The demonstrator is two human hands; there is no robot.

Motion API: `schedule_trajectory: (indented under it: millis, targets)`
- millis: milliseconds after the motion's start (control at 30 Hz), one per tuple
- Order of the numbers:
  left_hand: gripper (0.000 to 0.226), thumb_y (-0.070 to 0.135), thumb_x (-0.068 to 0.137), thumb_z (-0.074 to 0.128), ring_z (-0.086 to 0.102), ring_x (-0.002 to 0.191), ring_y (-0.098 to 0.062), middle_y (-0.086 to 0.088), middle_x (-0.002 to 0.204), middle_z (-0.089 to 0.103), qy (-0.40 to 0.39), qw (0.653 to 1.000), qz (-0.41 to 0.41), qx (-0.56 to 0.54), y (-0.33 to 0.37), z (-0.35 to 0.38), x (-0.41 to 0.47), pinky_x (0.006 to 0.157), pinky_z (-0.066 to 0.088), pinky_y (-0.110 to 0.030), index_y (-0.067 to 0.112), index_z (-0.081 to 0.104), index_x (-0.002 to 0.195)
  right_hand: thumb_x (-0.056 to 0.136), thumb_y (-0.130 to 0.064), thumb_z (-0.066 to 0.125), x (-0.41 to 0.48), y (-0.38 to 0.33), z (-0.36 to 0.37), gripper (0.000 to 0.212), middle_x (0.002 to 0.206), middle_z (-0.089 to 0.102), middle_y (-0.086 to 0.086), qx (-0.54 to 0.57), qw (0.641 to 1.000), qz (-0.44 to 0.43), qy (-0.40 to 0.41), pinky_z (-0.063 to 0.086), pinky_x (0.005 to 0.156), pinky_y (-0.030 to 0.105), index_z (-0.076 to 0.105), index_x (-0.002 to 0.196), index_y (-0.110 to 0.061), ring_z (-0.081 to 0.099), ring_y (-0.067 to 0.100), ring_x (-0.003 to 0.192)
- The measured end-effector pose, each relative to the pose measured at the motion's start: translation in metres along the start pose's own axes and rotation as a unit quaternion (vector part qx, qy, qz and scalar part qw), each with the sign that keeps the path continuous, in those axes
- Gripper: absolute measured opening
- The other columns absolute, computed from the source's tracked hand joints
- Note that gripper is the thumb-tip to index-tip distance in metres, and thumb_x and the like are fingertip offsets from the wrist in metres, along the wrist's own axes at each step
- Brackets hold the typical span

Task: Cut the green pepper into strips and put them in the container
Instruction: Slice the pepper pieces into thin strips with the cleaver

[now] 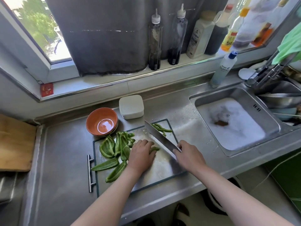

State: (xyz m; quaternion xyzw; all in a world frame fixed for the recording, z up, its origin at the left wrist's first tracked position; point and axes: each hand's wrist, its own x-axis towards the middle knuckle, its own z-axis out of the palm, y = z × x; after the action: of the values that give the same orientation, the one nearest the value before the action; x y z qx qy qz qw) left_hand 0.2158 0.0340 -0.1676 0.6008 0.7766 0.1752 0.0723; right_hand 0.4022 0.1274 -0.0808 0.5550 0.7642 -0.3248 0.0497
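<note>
The left hand (pixel 143 154) holds a flat green pepper piece (pixel 155 149) down with curled fingers on the clear rectangular cutting board (pixel 162 167). The right hand (pixel 189 154) grips a broad steel knife (pixel 158 136). Cut green strips (pixel 162 128) lie beyond the blade, uncut pepper halves (pixel 114 147) left of the left hand, and a white square lidded container (pixel 131 106) beyond both.

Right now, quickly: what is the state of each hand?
Left hand: fingers curled on a pepper piece, holding it down.
Right hand: closed around the knife handle.
</note>
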Motion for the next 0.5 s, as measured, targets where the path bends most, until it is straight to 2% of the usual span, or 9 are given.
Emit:
schedule_trajectory:
  millis: [100, 200, 267, 400, 500]
  targets:
    - [0.027, 0.034, 0.082, 0.070, 0.054, 0.090, -0.024, 0.002, 0.096, 0.064, -0.015, 1.000, -0.010, -0.013, 0.008, 0.003, 0.013, 0.076, 0.043, -0.035, 0.022, 0.073, 0.106, 0.097, -0.042, 0.050, 0.005, 0.004, -0.007, 0.016, 0.083, 0.059, -0.007, 0.008, 1.000, -0.003, 0.006, 0.040, 0.063, 0.033, 0.050, 0.090, -0.028, 0.058, 0.022, 0.079]
    - [0.018, 0.032, 0.085, 0.070, 0.055, 0.092, -0.026, 0.001, 0.094, 0.064, -0.063, 0.998, 0.003, 0.000, 0.014, 0.005, 0.023, 0.077, 0.045, -0.035, 0.027, 0.077, 0.100, 0.098, -0.040, 0.050, 0.009, 0.006, -0.014, 0.016, 0.080, 0.058, -0.007, 0.012, 1.000, -0.013, 0.009, 0.037, 0.056, 0.031, 0.050, 0.090, -0.027, 0.056, 0.019, 0.073]
    - [0.013, 0.031, 0.085, 0.069, 0.057, 0.087, -0.027, 0.000, 0.089, 0.064, -0.071, 0.997, -0.001, -0.006, 0.013, 0.006, 0.025, 0.074, 0.049, -0.037, 0.027, 0.078, 0.093, 0.099, -0.039, 0.050, 0.011, 0.007, -0.016, 0.016, 0.079, 0.057, -0.008, 0.009, 1.000, -0.017, 0.007, 0.035, 0.055, 0.031, 0.050, 0.091, -0.026, 0.055, 0.018, 0.071]
    - [0.012, 0.031, 0.078, 0.066, 0.057, 0.069, -0.025, 0.004, 0.077, 0.065, -0.044, 0.999, 0.015, 0.009, 0.014, 0.008, 0.026, 0.059, 0.049, -0.032, 0.030, 0.079, 0.077, 0.099, -0.039, 0.051, 0.014, 0.009, -0.018, 0.016, 0.078, 0.058, -0.008, 0.012, 1.000, -0.025, 0.007, 0.035, 0.054, 0.031, 0.049, 0.090, -0.026, 0.056, 0.017, 0.070]
    - [0.015, 0.030, 0.076, 0.064, 0.057, 0.067, -0.024, 0.007, 0.074, 0.065, -0.029, 0.999, -0.023, 0.007, 0.020, 0.008, 0.025, 0.056, 0.048, -0.031, 0.030, 0.078, 0.072, 0.099, -0.038, 0.051, 0.015, 0.009, -0.020, 0.016, 0.080, 0.059, -0.006, 0.013, 1.000, -0.024, 0.007, 0.036, 0.057, 0.031, 0.048, 0.089, -0.026, 0.056, 0.020, 0.072]
